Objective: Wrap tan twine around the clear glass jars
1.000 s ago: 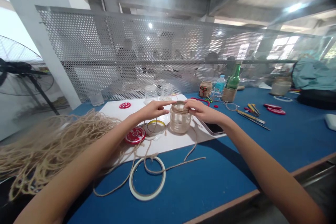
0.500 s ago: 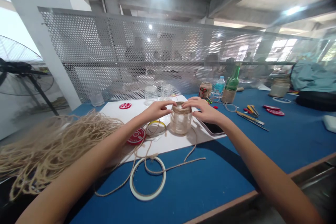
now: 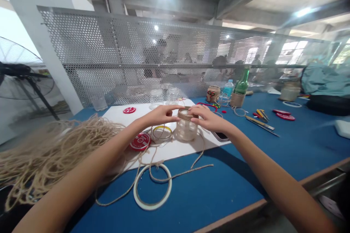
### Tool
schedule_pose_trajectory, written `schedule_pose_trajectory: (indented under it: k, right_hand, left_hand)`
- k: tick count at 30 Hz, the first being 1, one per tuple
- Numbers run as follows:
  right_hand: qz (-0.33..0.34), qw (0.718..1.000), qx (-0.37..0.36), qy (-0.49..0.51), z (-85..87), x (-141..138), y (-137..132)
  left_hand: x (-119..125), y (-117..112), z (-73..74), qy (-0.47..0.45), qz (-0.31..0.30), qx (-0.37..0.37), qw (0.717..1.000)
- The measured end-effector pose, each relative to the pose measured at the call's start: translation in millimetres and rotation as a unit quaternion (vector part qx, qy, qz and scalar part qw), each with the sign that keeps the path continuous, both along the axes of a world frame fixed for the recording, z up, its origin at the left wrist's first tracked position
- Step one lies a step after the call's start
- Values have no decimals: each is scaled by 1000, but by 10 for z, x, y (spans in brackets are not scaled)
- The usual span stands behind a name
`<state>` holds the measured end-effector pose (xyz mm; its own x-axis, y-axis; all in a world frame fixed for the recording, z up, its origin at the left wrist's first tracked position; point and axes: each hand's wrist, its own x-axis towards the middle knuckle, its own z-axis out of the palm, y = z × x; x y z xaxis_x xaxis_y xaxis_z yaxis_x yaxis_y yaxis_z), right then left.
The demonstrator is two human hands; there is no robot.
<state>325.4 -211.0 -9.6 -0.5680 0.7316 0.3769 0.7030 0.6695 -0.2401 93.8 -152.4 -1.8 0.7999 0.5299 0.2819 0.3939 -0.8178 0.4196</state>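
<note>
Head view: the glass jar (image 3: 186,133) stands upright on a white sheet (image 3: 175,150), a band of twine (image 3: 185,115) around its neck. The left hand (image 3: 164,114) meets the band's left side, thumb and forefinger parted; the right hand (image 3: 205,117) curls its fingers loosely over the right side. Whether either grips firmly cannot be told. The step in hand appears to be seating the band; the next move seems to call for even pressure with the jar kept steady. The sheet lies on a blue table (image 3: 202,196), with a tape roll (image 3: 151,207) in front and a twine heap (image 3: 84,142) at left. Beyond rise a perforated screen (image 3: 109,51) and, far left, a fan (image 3: 16,71).
</note>
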Motion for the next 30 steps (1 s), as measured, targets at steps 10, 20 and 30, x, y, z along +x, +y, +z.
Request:
schedule_pose_trajectory:
  k: [10,20,30]
  right_hand:
    - [52,998,-15,-26,72,123,15]
    - [118,992,-14,-34,107,209,15]
    - [-27,995,-9,-95,203,184,-166]
  left_hand:
    - [-123,18,101,32,18,30,999]
    - [-2,-42,21,34,-3,81,996]
    - [62,-120,32,6,-6,18,1000]
